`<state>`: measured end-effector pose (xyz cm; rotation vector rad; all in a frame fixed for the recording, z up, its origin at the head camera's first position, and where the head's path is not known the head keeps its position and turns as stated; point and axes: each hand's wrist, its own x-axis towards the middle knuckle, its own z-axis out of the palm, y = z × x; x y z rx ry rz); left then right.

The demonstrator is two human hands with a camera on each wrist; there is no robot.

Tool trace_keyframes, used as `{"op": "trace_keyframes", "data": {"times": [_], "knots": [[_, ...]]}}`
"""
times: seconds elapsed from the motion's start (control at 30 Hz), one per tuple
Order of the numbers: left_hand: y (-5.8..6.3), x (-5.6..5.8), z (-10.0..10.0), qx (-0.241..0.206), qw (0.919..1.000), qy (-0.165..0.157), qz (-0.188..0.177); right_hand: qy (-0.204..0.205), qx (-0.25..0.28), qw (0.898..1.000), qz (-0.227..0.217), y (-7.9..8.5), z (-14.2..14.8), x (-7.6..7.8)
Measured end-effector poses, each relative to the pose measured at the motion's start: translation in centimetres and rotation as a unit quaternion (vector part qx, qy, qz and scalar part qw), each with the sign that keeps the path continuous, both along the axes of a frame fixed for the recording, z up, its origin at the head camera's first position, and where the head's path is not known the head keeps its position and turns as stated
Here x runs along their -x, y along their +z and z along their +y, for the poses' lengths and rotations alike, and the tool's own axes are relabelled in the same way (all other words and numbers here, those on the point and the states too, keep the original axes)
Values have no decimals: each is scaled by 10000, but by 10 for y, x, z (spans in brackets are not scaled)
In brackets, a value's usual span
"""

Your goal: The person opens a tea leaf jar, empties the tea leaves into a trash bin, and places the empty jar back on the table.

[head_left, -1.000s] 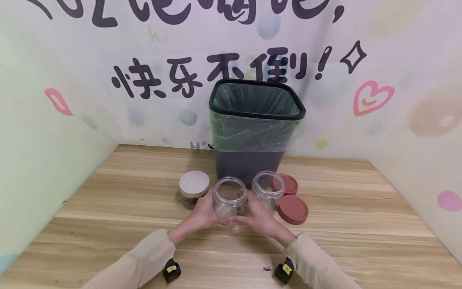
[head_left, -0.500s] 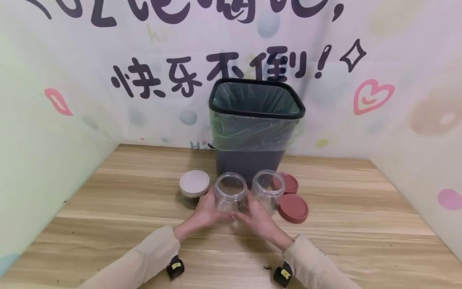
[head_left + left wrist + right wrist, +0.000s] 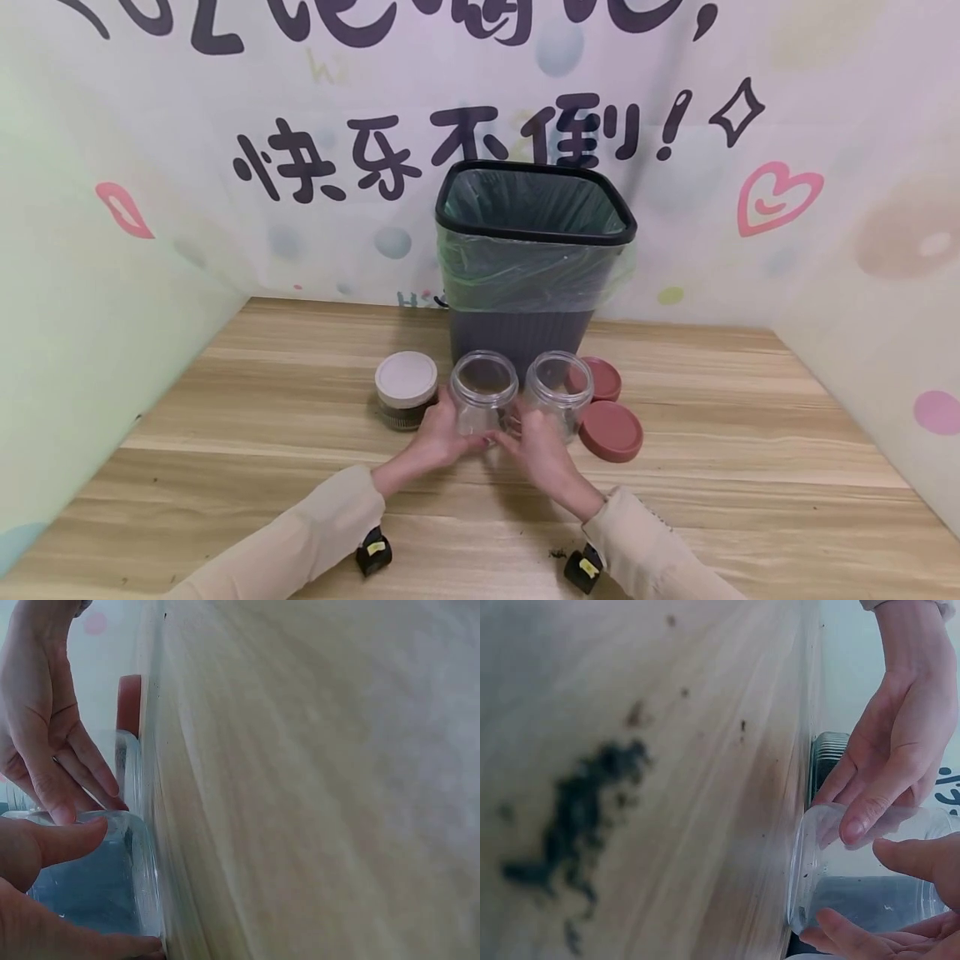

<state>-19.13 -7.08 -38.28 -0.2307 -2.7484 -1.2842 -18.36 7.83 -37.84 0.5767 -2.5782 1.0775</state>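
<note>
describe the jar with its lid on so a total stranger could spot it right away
Find the tall dark bin with a green liner at the back of the wooden table. Just in front of its base and to the picture's left stands a squat jar. Its pale lid is on, whereas the two clear jars to its right are open.

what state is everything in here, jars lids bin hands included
Middle jar, lidless, upright, held
Right jar, lidless, upright
White-lidded jar, lid on, upright
Front red lid, off, on table
Back red lid, off, on table
Bin, upright, open-topped
Bag, lining the bin
Left hand, holding the middle jar
Right hand, holding the middle jar
</note>
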Motion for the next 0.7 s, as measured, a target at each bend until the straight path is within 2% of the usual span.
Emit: {"op": "trace_keyframes", "data": {"times": [0.23, 0.47, 0.57, 0.7], "knots": [[2, 1, 3, 30, 10000, 38, -23, -72, -114, 9999, -4, 1, 2, 0], [1, 2, 3, 70, 10000, 32, -9, -49, -391, 9988, 278, -1, 1, -5], [3, 0, 1, 185, 9997, -27, -137, 73, -267, 9995, 148, -2, 1, -8], [13, -7, -4, 425, 9976, -261, -476, 163, -69, 9998, -89, 1, 3, -13]]}}
